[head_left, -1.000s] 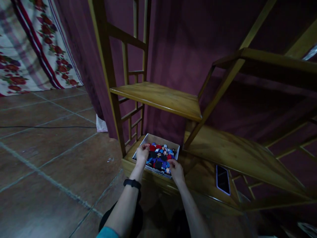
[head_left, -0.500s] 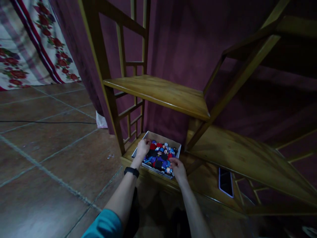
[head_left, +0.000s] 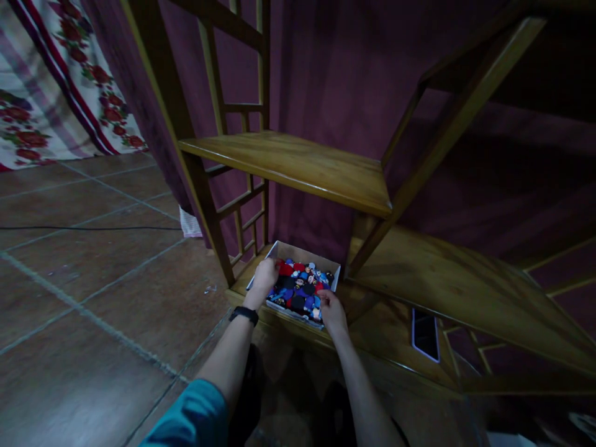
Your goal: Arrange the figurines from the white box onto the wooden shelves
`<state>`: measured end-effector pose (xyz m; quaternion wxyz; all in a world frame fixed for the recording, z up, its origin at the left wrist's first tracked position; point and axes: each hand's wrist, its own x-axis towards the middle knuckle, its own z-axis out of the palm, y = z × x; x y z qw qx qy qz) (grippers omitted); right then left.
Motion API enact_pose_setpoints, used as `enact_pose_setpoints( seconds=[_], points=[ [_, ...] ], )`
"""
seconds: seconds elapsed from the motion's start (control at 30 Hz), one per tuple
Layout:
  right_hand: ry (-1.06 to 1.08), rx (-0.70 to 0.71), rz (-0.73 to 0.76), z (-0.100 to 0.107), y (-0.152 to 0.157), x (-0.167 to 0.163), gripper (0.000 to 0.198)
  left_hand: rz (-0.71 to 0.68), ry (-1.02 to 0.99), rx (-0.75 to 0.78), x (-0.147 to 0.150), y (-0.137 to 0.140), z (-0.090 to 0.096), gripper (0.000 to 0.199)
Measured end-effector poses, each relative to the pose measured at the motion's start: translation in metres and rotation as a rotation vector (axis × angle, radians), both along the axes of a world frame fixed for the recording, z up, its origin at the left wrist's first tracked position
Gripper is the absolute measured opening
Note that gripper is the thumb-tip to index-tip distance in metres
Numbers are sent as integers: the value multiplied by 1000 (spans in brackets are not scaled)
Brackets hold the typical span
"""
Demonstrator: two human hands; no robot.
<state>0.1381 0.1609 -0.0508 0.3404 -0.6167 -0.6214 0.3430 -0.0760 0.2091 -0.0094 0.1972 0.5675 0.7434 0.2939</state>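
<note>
A shallow white cardboard box [head_left: 307, 253] rests on the lowest wooden shelf. It is full of small cartoon-like figures [head_left: 298, 285] in red, blue, black and purple. At the box's left side is my left hand [head_left: 266, 275], its fingers curled over the edge against red pieces; what they pinch, if anything, is hidden. My right hand [head_left: 332, 310] reaches in at the right front corner, fingertips drawn together among the figures. Whatever lies between those fingertips is too small to make out. On my left wrist is a dark band [head_left: 244, 315].
A wooden shelf board [head_left: 298, 167] juts out above the box. Slanted wooden posts [head_left: 447, 136] and a lower board [head_left: 456, 279] stand to the right. A phone-like dark slab with a pale rim [head_left: 425, 335] lies on the bottom shelf. A black cable [head_left: 93, 228] crosses the tiled floor.
The view has shifted slightly. My left hand has moved a little, its fingertips now on the red pieces. My right hand stays at the box's right side, fingers slightly more curled.
</note>
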Motion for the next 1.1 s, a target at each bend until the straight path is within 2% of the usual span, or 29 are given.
enact_pose_setpoints(
  seconds=[0.17,0.4,0.53,0.7,0.87,1.0,1.1],
  points=[
    [-157,10,73,6,-10,-5,31,-56,117,18,1,5,-4,24],
    [-448,-53,249,10,-22,-9,36,-92,337,40,7,10,-28,27],
    [-485,-68,287,12,-20,-6,40,-86,359,42,11,11,-35,27],
    [-423,-50,246,16,-17,0,43,-49,312,31,17,12,-35,26],
    [-415,-71,232,17,-15,2,42,-36,295,-7,16,12,-22,27],
    [-457,-79,228,15,-11,-1,42,34,232,-139,7,8,3,28],
    [-509,-108,270,14,-10,-3,42,17,260,-249,-1,0,17,27]
  ],
)
